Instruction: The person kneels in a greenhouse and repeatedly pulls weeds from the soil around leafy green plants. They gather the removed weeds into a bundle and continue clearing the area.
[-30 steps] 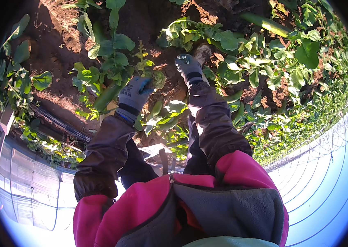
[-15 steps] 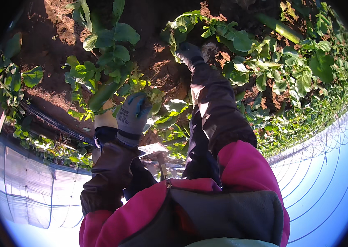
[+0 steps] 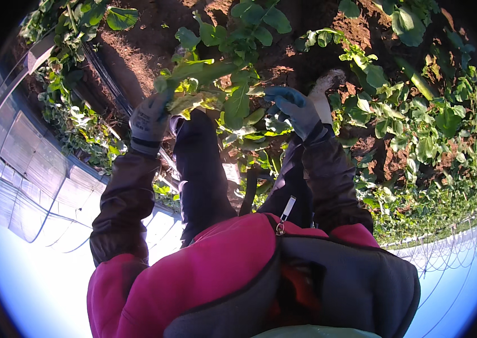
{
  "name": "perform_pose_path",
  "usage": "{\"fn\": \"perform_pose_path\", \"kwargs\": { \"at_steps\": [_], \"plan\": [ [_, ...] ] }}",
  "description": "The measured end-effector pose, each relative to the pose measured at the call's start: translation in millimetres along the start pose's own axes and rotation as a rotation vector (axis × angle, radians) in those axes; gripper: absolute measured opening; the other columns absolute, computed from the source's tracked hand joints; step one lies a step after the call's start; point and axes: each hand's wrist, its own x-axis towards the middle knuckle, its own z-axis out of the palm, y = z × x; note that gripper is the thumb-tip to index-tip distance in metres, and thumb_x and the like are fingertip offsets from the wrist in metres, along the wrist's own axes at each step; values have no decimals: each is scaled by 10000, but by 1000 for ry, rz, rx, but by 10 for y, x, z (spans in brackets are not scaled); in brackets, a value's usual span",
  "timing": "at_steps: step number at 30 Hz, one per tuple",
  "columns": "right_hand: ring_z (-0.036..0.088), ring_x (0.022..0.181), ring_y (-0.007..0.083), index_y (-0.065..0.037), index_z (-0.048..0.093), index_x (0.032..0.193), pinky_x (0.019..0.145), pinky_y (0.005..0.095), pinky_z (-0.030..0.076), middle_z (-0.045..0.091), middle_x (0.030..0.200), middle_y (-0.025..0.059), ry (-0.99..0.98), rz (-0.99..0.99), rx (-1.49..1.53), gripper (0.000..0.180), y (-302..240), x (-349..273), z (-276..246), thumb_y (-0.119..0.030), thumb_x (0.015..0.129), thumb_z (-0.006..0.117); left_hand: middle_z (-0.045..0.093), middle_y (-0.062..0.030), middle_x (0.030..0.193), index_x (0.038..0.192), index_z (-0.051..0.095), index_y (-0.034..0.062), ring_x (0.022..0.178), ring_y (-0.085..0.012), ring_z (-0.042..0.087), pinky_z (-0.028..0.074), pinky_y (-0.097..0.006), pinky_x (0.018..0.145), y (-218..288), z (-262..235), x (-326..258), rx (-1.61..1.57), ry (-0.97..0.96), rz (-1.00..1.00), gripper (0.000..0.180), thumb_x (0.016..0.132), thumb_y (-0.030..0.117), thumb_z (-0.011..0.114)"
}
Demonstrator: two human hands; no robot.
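Observation:
My left hand (image 3: 149, 119), in a grey work glove, is closed at the left end of a long green root that looks like a green radish (image 3: 207, 72). The radish lies nearly level, its leafy top (image 3: 241, 42) to the right. A yellowed, wilted leaf (image 3: 196, 102) hangs just beside my left fingers. On the right side of the leaves is my right hand (image 3: 297, 111), gloved in grey with blue fingertips. Its fingers are bent and apart, pointing left toward a leaf tip; whether they touch it is hard to see.
A soil-caked white boot (image 3: 322, 97) stands beyond my right hand. Another long green root (image 3: 417, 80) lies among leaves at the right. Dense leafy plants (image 3: 424, 141) cover that side. Dark pipes (image 3: 106, 76) and a translucent sheet wall (image 3: 24, 152) run along the left.
The view has swung, shifting the scene rightward. My right hand has drawn back from the far soil toward the radish leaves. The radish has turned from slanted to nearly level.

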Motion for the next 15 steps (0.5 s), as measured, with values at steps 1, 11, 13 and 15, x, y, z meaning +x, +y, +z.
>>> {"fn": "perform_pose_path", "kwargs": {
  "at_steps": [1,11,13,15],
  "plan": [
    [590,782,96,-40,550,1181,642,211,451,620,1051,40,106,49,-51,335,13,23,32,-183,878,572,597,-120,975,1199,542,141,873,-305,586,483,-393,755,-603,-266,-261,-45,144,-171,514,707,18,622],
    [609,835,110,-68,585,1154,712,232,468,642,1038,38,343,34,-173,285,-45,196,-102,-196,903,537,618,-156,1107,1229,526,103,1039,-257,589,460,-361,878,-1981,1040,-2977,-398,-425,-1198,515,752,258,646],
    [617,829,122,-54,594,1134,701,233,478,641,1057,59,342,72,-189,276,-16,230,-120,-176,893,536,639,-116,1047,1178,561,145,983,-203,604,477,-338,841,-1465,1713,-2822,-335,-628,-958,461,752,272,684],
    [618,829,127,-47,603,1120,699,237,477,642,1041,60,329,105,-257,266,36,254,-134,-171,898,525,582,-142,1185,1199,565,205,1115,-318,540,427,-412,947,-1106,2064,-2582,-414,-805,-841,465,783,407,609]
  ]
}}
